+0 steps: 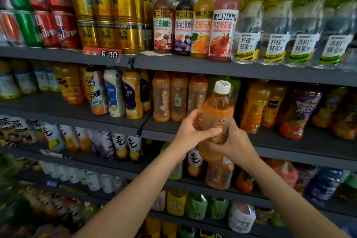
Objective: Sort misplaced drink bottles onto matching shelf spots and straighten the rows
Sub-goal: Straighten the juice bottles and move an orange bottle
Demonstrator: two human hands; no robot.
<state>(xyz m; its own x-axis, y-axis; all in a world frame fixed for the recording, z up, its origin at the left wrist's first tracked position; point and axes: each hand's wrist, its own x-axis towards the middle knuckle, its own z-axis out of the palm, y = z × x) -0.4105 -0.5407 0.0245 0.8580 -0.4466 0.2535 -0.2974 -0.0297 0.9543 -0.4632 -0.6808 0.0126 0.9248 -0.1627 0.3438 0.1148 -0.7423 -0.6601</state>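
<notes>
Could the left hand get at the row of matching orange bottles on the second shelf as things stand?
Probably not freely. The left hand is curled around the orange bottle, which the right hand also grips. The matching row stands just behind with nothing between, so letting go should suffice.

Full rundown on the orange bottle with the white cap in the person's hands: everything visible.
The clear plastic bottle of orange drink has a white screw cap and an orange wrap label with small red print. It is capped, looks full, and stands nearly upright, held in front of the second shelf's row of similar orange bottles. The left hand and right hand both grip its lower half, hiding the base.
</notes>
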